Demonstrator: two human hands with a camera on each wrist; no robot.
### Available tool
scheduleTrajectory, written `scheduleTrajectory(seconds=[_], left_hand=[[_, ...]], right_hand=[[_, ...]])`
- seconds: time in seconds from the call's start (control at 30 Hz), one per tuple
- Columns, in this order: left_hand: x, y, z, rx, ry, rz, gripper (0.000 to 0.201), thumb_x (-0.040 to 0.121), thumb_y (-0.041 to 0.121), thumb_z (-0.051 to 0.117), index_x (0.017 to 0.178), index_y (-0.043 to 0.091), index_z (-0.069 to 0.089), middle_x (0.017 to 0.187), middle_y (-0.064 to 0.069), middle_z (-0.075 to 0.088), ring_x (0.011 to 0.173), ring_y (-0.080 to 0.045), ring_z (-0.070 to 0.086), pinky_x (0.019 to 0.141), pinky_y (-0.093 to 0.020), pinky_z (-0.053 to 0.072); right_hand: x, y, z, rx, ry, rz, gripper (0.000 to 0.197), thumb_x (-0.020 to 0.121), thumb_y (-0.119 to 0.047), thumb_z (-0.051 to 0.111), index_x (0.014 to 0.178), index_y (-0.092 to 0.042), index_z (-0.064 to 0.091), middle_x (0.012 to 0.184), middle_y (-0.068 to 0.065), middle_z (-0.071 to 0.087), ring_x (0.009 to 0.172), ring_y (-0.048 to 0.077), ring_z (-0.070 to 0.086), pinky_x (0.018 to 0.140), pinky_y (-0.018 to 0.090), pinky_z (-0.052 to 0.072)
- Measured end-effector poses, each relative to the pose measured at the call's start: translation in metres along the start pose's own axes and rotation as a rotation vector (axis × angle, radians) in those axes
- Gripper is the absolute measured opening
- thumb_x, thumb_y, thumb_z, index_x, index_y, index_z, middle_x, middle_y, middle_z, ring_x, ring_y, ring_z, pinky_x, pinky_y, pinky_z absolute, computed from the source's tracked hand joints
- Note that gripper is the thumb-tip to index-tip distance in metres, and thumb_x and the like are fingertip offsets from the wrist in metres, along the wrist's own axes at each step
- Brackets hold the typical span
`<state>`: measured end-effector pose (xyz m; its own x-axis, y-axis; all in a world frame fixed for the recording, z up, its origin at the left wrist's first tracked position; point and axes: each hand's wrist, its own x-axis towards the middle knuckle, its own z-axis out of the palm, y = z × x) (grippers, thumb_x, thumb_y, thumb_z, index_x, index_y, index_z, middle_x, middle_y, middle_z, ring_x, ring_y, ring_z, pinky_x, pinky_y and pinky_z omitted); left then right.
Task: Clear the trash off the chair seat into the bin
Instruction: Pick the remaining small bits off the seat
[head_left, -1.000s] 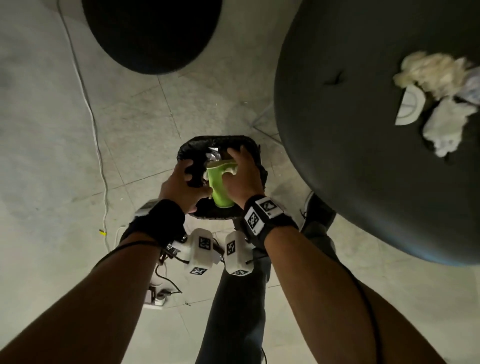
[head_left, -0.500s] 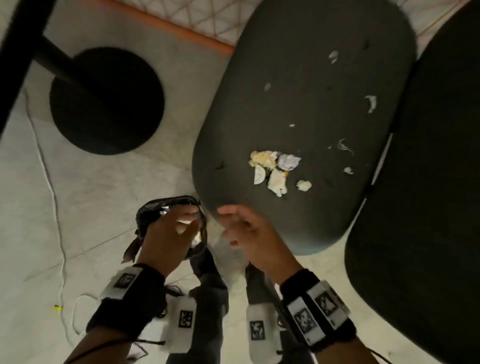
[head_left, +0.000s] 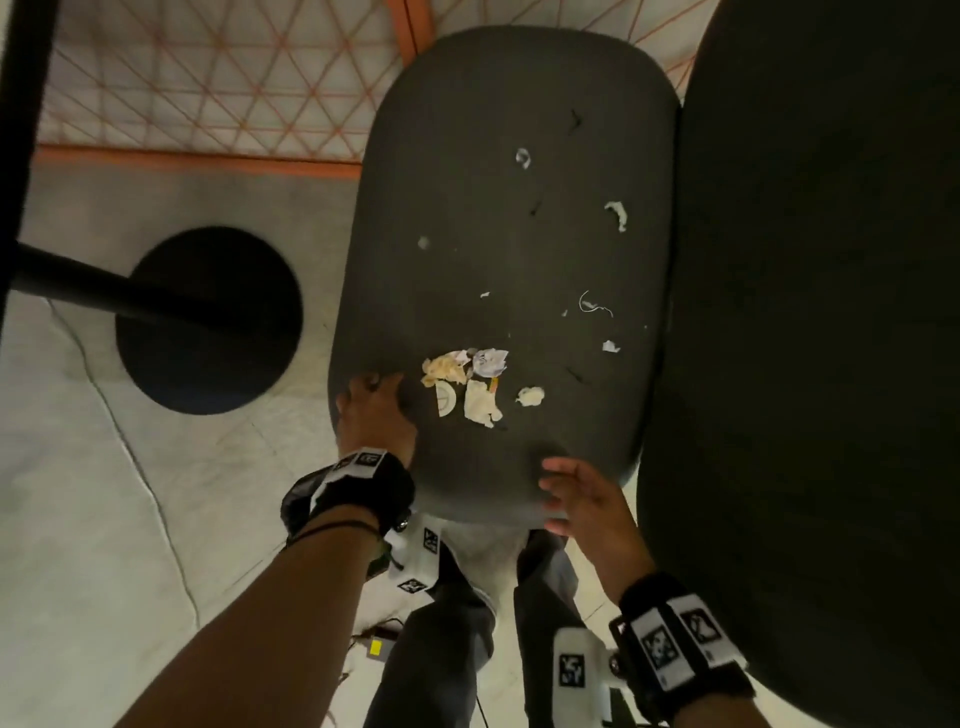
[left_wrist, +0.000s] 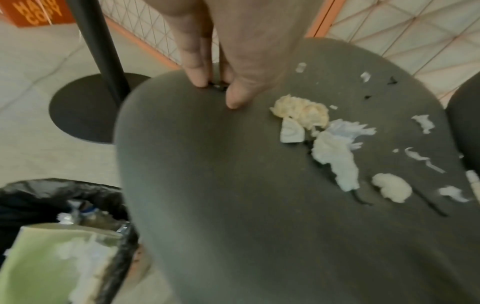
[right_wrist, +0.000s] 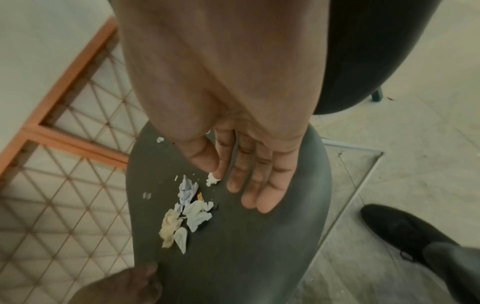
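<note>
Your dark seat (head_left: 498, 208) fills the head view, long and rounded, with a second dark chair (head_left: 810, 312) just beside its right edge. A black round base (head_left: 208, 322) with its pole stands on the floor (head_left: 78, 493) off the left edge, and an orange-framed mesh panel (head_left: 208, 78) lies beyond the far edge. The bin (left_wrist: 39, 197), lined in black, sits on the floor below the seat's near-left corner; a green cup (left_wrist: 46, 265) and crumpled scraps lie inside it.

Your left hand (head_left: 371, 415) rests at the seat's left edge, its fingertips (left_wrist: 233, 98) pressed to the fabric and pinching a small dark scrap (left_wrist: 217, 86). Your right hand (head_left: 587, 504) hovers at the near edge, fingers straight and close together, holding nothing.

The trash heap (head_left: 467, 387) lies near the middle of the seat's near half: a yellowish wad (left_wrist: 301, 111), a white tissue (left_wrist: 335, 158), a bluish paper (head_left: 491, 361) and a half-round white lid piece (head_left: 445, 399), all touching. A pale lump (head_left: 530, 396) sits just to their right. Small white shreds (head_left: 618, 213) are scattered toward the far and right edges.
</note>
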<state>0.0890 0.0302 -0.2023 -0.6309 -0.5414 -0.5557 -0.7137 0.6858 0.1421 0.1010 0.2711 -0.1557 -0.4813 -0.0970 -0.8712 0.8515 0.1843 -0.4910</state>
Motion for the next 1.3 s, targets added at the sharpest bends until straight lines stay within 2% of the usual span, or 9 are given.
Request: scheduleTrajectory(seconds=[0.23, 0.37, 0.57, 0.63, 0.83, 0.9, 1.0, 1.13, 1.3], left_hand=[[0.0, -0.002, -0.024, -0.123, 0.037, -0.097, 0.021, 0.089, 0.023, 0.059, 0.101, 0.031, 0.075, 0.118, -0.008, 0.069, 0.108, -0.034, 0.062, 0.099, -0.04, 0.048], [-0.017, 0.018, -0.03, -0.412, -0.132, -0.205, 0.017, 0.075, 0.015, 0.071, 0.068, 0.031, 0.07, 0.088, -0.001, 0.074, 0.089, -0.023, 0.07, 0.092, -0.038, 0.055], [-0.07, 0.065, -0.025, -0.466, -0.228, 0.202, 0.022, 0.076, 0.013, 0.075, 0.079, 0.034, 0.069, 0.078, 0.013, 0.072, 0.074, 0.001, 0.067, 0.072, -0.013, 0.052], [-0.084, 0.075, -0.019, -0.466, -0.285, 0.315, 0.02, 0.079, 0.011, 0.074, 0.09, 0.027, 0.071, 0.083, 0.012, 0.073, 0.077, 0.005, 0.066, 0.072, -0.008, 0.049], [-0.078, 0.077, -0.016, -0.404, -0.434, 0.522, 0.017, 0.087, 0.018, 0.067, 0.103, 0.02, 0.071, 0.096, 0.003, 0.075, 0.087, -0.008, 0.07, 0.085, -0.029, 0.056], [-0.065, 0.073, -0.026, -0.474, -0.27, 0.507, 0.016, 0.087, 0.019, 0.065, 0.1, 0.026, 0.072, 0.097, 0.008, 0.074, 0.086, -0.006, 0.069, 0.082, -0.028, 0.056], [-0.026, 0.066, -0.041, -0.117, -0.074, 0.531, 0.044, 0.079, 0.031, 0.069, 0.121, 0.039, 0.056, 0.129, 0.006, 0.056, 0.117, -0.022, 0.05, 0.093, -0.038, 0.047], [0.019, 0.075, -0.034, 0.273, -0.363, 0.522, 0.103, 0.062, 0.049, 0.081, 0.14, 0.055, 0.015, 0.157, 0.009, 0.004, 0.142, -0.035, 0.012, 0.099, -0.06, 0.041], [0.026, 0.083, -0.004, 0.503, -0.43, 0.605, 0.099, 0.073, 0.052, 0.074, 0.146, 0.05, 0.007, 0.16, 0.007, -0.007, 0.145, -0.038, 0.001, 0.104, -0.058, 0.038]], right_hand=[[0.018, -0.024, 0.004, 0.113, -0.069, 0.101, 0.019, 0.096, -0.011, 0.051, 0.107, -0.02, 0.063, 0.104, 0.006, 0.064, 0.088, 0.021, 0.063, 0.082, 0.036, 0.056], [0.011, -0.036, 0.011, 0.172, -0.107, 0.12, 0.018, 0.096, -0.014, 0.048, 0.102, -0.022, 0.063, 0.106, 0.008, 0.062, 0.092, 0.022, 0.06, 0.088, 0.039, 0.054], [0.021, -0.04, 0.026, 0.4, -0.19, 0.189, 0.035, 0.103, -0.032, 0.039, 0.116, -0.009, 0.062, 0.114, 0.01, 0.067, 0.102, 0.022, 0.063, 0.096, 0.04, 0.051], [0.026, -0.042, 0.03, 0.507, -0.182, 0.23, 0.04, 0.104, -0.032, 0.036, 0.108, -0.008, 0.067, 0.103, 0.009, 0.072, 0.093, 0.019, 0.067, 0.085, 0.035, 0.054], [0.045, -0.045, 0.039, 0.554, -0.004, 0.282, 0.032, 0.099, -0.025, 0.042, 0.08, -0.01, 0.063, 0.079, 0.009, 0.067, 0.069, 0.017, 0.062, 0.061, 0.027, 0.051], [0.05, -0.047, 0.039, 0.575, 0.036, 0.282, 0.03, 0.098, -0.025, 0.044, 0.078, -0.011, 0.06, 0.077, 0.01, 0.061, 0.066, 0.017, 0.055, 0.058, 0.025, 0.045], [0.056, -0.049, 0.035, 0.547, 0.134, 0.309, 0.035, 0.098, -0.027, 0.047, 0.066, -0.015, 0.054, 0.058, 0.0, 0.043, 0.052, 0.013, 0.038, 0.05, 0.024, 0.031], [0.06, -0.049, 0.028, 0.524, 0.195, 0.313, 0.036, 0.098, -0.028, 0.047, 0.064, -0.016, 0.053, 0.058, -0.001, 0.04, 0.049, 0.012, 0.035, 0.048, 0.023, 0.028], [0.06, -0.043, 0.019, 0.595, 0.235, 0.304, 0.036, 0.099, -0.028, 0.047, 0.068, -0.013, 0.057, 0.059, 0.002, 0.049, 0.053, 0.014, 0.044, 0.055, 0.024, 0.039]])
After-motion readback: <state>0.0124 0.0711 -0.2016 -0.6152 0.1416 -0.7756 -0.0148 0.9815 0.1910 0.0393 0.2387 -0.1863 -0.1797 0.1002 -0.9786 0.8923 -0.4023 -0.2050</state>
